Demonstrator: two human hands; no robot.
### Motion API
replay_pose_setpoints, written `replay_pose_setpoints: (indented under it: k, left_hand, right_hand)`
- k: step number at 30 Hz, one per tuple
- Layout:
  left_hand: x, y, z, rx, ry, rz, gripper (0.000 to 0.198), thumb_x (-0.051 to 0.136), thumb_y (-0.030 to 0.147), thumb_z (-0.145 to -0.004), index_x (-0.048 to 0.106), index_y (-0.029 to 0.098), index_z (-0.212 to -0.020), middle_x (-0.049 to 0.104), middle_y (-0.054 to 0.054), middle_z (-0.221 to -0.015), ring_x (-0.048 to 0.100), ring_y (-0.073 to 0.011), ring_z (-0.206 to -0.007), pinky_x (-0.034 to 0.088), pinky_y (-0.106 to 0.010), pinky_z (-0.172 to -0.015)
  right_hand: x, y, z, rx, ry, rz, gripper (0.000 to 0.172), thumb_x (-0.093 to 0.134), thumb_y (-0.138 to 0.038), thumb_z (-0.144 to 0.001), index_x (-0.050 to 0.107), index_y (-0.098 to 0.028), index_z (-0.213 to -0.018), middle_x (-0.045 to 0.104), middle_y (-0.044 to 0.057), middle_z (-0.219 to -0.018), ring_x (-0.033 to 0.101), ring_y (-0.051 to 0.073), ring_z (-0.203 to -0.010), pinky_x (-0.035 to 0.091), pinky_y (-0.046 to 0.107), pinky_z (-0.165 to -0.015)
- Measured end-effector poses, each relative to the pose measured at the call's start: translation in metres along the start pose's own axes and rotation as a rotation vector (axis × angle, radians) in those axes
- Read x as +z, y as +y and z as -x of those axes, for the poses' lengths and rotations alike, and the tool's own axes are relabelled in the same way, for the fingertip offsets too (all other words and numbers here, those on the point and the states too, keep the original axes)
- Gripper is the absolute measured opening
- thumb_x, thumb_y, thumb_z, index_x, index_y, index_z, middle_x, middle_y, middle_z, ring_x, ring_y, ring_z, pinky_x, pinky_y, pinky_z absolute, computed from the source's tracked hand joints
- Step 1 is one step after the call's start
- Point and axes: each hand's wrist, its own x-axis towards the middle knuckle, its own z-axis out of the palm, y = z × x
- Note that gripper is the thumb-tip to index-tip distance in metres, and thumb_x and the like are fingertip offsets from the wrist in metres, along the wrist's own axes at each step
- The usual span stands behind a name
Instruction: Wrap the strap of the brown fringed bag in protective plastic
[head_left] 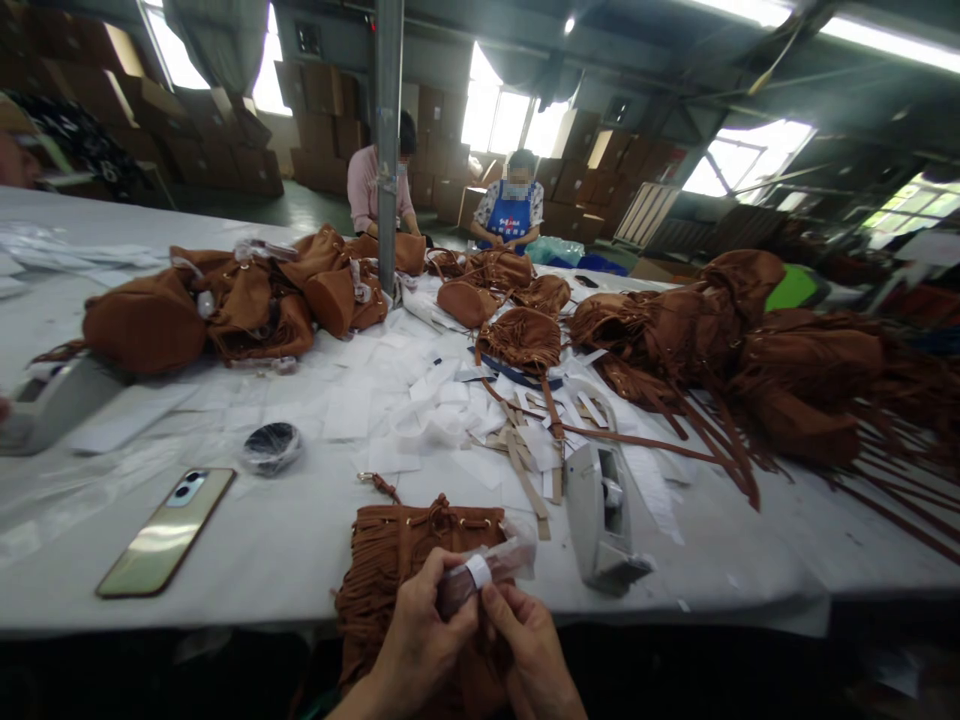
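A brown fringed suede bag (409, 545) hangs over the near edge of the white table (300, 540), right in front of me. Both my hands are pinched on a small part of the bag wrapped in clear plastic (495, 565) with a piece of white tape on it. My left hand (420, 640) grips it from the left with the thumb on top. From the right, my right hand (525, 645) presses its fingertips against the white tape.
A white tape dispenser (600, 515) stands just right of the bag. A gold phone (166, 532) and a dark tape roll (271, 447) lie to the left. Paper scraps and straps litter the middle; heaps of brown bags (750, 340) sit behind. Two people work at the far side.
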Motion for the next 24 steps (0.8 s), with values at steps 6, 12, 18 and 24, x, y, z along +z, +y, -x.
replay_pose_setpoints:
  k: [6,12,18,24]
  left_hand:
    - [0.001,0.005,0.001,-0.006,-0.007,0.032,0.011,0.059,0.021,-0.076,0.056,0.018,-0.087,0.059,0.002,-0.066,0.051,-0.0115,-0.055,0.037,-0.02,-0.052]
    - [-0.003,0.014,-0.001,-0.031,-0.103,0.171,0.014,0.062,0.023,-0.076,0.055,0.018,-0.087,0.053,0.004,-0.063,0.046,-0.0105,-0.055,0.036,-0.019,-0.051]
    - [0.007,0.004,-0.002,-0.231,-0.129,0.62,0.038,0.057,0.055,-0.081,0.044,0.02,-0.088,0.053,0.006,-0.068,0.036,-0.0024,-0.032,0.026,-0.016,-0.031]
    - [0.007,-0.008,-0.003,-0.358,-0.163,0.852,0.046,0.059,0.063,-0.078,0.039,0.022,-0.083,0.051,0.01,-0.064,0.029,0.0005,-0.021,0.017,-0.013,-0.023]
  right_hand:
    - [-0.001,0.002,0.004,0.004,0.036,-0.002,0.05,0.078,-0.057,-0.065,0.05,-0.017,-0.054,0.042,-0.005,-0.044,0.033,0.006,-0.041,0.022,0.02,-0.04]
    - [-0.012,0.025,-0.011,-0.104,0.085,0.073,0.058,0.075,-0.07,-0.056,0.062,-0.016,-0.073,0.047,-0.005,-0.047,0.034,0.007,-0.039,0.025,0.02,-0.038]
    - [-0.01,0.021,-0.013,-0.263,0.186,0.281,0.05,0.071,-0.067,-0.064,0.062,-0.017,-0.064,0.061,0.001,-0.057,0.054,0.015,-0.054,0.043,0.024,-0.05]
    - [-0.004,0.013,-0.008,-0.349,0.177,0.585,0.043,0.063,-0.056,-0.078,0.06,-0.018,-0.06,0.06,0.001,-0.055,0.052,0.014,-0.052,0.041,0.023,-0.05]
